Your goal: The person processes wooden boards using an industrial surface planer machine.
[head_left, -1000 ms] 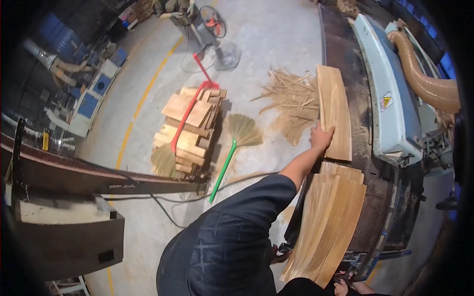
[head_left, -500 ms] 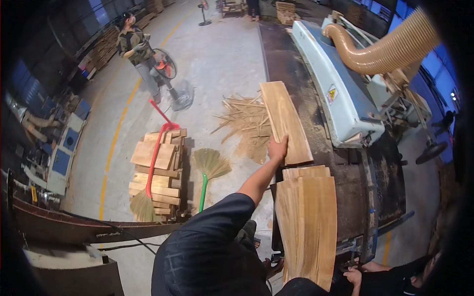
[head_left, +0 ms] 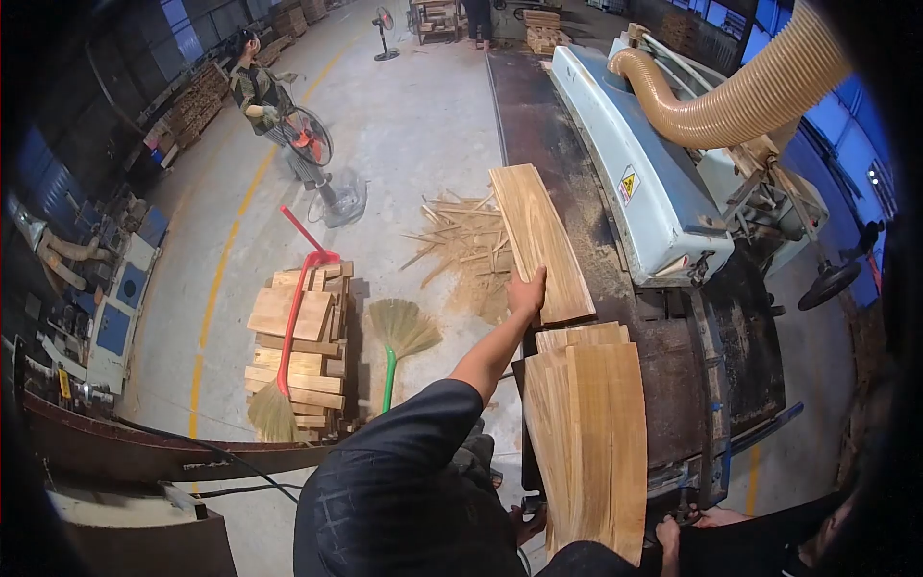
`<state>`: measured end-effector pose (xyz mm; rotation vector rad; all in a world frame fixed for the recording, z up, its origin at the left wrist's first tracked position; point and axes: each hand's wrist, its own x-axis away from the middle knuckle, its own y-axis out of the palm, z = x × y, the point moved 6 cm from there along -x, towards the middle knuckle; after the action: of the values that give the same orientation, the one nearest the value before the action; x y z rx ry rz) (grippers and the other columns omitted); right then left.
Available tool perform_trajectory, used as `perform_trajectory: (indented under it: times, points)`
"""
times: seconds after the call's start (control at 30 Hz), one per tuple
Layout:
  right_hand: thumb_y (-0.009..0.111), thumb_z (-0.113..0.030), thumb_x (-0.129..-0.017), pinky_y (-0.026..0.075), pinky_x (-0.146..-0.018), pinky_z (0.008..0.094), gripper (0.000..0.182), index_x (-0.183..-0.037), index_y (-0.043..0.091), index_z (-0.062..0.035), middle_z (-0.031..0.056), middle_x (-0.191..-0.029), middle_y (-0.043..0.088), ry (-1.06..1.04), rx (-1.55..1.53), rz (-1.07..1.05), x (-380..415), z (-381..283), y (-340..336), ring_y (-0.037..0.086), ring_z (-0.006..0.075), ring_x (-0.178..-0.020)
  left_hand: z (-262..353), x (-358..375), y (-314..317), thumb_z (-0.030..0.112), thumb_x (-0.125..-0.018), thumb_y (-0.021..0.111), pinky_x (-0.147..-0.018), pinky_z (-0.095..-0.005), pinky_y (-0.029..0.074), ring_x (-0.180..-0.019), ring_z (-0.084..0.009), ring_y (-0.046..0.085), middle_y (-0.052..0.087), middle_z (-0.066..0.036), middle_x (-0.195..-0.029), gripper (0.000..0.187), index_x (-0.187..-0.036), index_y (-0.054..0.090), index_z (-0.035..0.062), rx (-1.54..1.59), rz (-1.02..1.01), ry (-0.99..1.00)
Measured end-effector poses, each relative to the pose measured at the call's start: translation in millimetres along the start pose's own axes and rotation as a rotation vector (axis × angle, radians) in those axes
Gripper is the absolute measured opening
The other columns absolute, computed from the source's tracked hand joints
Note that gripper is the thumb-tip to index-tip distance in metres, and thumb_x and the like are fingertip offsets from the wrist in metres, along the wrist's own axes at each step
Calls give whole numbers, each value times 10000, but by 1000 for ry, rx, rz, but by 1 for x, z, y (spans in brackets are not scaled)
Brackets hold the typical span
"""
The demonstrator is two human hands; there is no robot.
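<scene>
My left hand (head_left: 526,294) grips the near left edge of a long wooden board (head_left: 540,240), thumb on top and fingers hidden beneath. The board lies along the left side of the dark machine table (head_left: 615,317). Just nearer to me is a stack of similar boards (head_left: 601,433), fanned unevenly along its left side. Low at that stack's left edge, my right hand (head_left: 527,525) shows only in part, its fingers mostly hidden by shadow and boards.
A blue-white machine (head_left: 635,173) with a ribbed hose (head_left: 711,111) stands right. Another person's hands (head_left: 670,535) are at the lower right. Left are wood scraps (head_left: 471,240), stacked offcuts (head_left: 298,356), a red-handled broom (head_left: 286,361), a green-handled broom (head_left: 389,370), a fan (head_left: 312,139) and a person (head_left: 260,96).
The view has shifted slightly, so most things sit a little further left. My left hand still holds the board. The person by the fan has moved an arm outward.
</scene>
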<state>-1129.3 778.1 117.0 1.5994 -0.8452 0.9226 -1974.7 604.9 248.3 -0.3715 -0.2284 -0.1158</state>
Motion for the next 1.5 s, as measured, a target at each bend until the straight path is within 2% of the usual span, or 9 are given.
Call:
perform_trajectory:
  times: [0.27, 0.3, 0.77, 0.87, 0.9, 0.93, 1.0, 1.23, 1.5]
  points:
    - [429, -298, -995, 478, -503, 320, 387, -1313, 511, -93, 88, -769, 570, 24, 28, -121, 27, -33, -11, 490, 197, -489, 17, 19, -21, 613, -745, 639, -949, -492, 451, -1148, -431, 542, 530, -291, -1246, 824, -1363, 455, 100, -29, -13, -76]
    - [486, -367, -966, 462, -491, 318, 328, -1177, 595, -140, 51, -695, 541, 3, 111, -78, 21, -26, 1, 479, 180, -489, 18, 20, -19, 617, -745, 633, -950, -497, 450, -1152, -430, 541, 531, -284, -1252, 825, -1367, 450, 105, -52, 8, -75]
    - [518, -345, -947, 386, -395, 332, 342, -758, 551, -62, 45, -522, 454, 134, -175, 6, 10, 4, 0, 447, 196, -411, 7, 8, -4, 628, -755, 622, -979, -510, 427, -1184, -452, 509, 479, -294, -1302, 878, -1401, 409, 72, -20, -42, -53]
    - [524, -340, -943, 369, -374, 335, 403, -668, 541, -46, 44, -485, 435, 436, -556, -71, 23, 17, 2, 441, 199, -394, 7, 6, -3, 575, -756, 660, -932, -471, 461, -1098, -418, 580, 593, -262, -1172, 778, -1304, 505, 45, 0, 52, 11]
    - [517, -431, -941, 373, -341, 299, 390, -696, 523, -127, 24, -531, 545, -15, 165, 40, 12, 8, -8, 467, 193, -371, 7, 6, -4, 558, -756, 671, -917, -458, 472, -1071, -408, 601, 625, -253, -1133, 752, -1281, 528, 38, 2, 77, 25]
    - [514, -419, -943, 376, -348, 307, 380, -699, 529, -128, 27, -533, 537, -38, 191, 81, 14, 0, -5, 469, 195, -377, 7, 6, -4, 540, -756, 682, -902, -446, 483, -1043, -398, 622, 657, -243, -1095, 727, -1258, 552, 32, 3, 101, 39]
    - [507, -396, -946, 383, -362, 321, 361, -705, 540, -130, 32, -537, 522, 3, 80, 59, 23, -11, -8, 472, 199, -391, 4, 2, 1, 619, -755, 634, -970, -495, 435, -1174, -445, 517, 492, -302, -1286, 859, -1373, 437, 56, 16, -4, 7]
    - [484, -316, -958, 406, -412, 371, 308, -725, 578, -137, 51, -552, 468, 178, -216, -41, -27, 24, -41, 485, 214, -437, 10, 7, -3, 602, -753, 641, -960, -485, 445, -1133, -424, 559, 574, -286, -1208, 804, -1341, 477, 78, 6, 1, 11]
    - [491, -334, -895, 354, -345, 314, 355, -589, 403, -177, -49, -444, 379, 34, 166, 193, -3, 30, -4, 416, 148, -345, 8, 5, -2, 614, -753, 640, -960, -491, 443, -1135, -429, 553, 568, -280, -1215, 807, -1335, 484, 78, 24, 11, 21]
